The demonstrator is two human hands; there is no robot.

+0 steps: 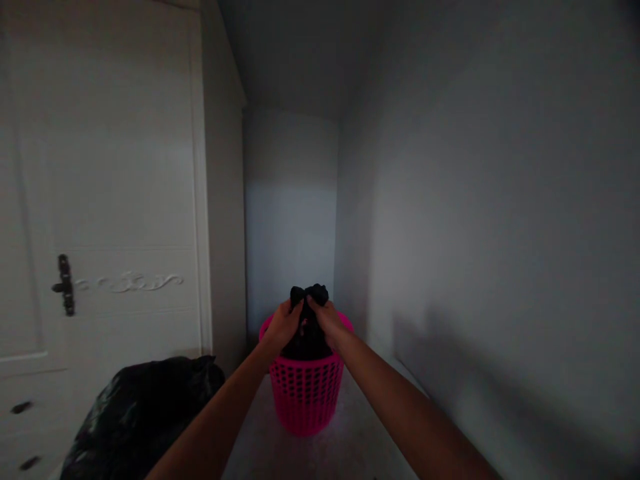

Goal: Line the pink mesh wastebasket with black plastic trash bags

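Observation:
A bright pink perforated plastic basket [306, 393] stands upright on the floor in front of me. Inside its rim is a black plastic bag [306, 343], its gathered top raised above the rim. My left hand [284, 325] is closed on the left side of that bunched top, thumb towards the middle. On the other side, my right hand [327, 323] grips it in the same way. Both hands are close together over the basket. Dim light hides the bag's folds and whatever lies lower in the basket.
At the lower left sits a large, full black plastic bag [150, 407], close to my left forearm. Behind it rises a white wardrobe [125, 167] with a dark handle [65, 285] and drawers. A pale wall [475, 200] runs along the right, meeting the back wall [290, 200] in a corner.

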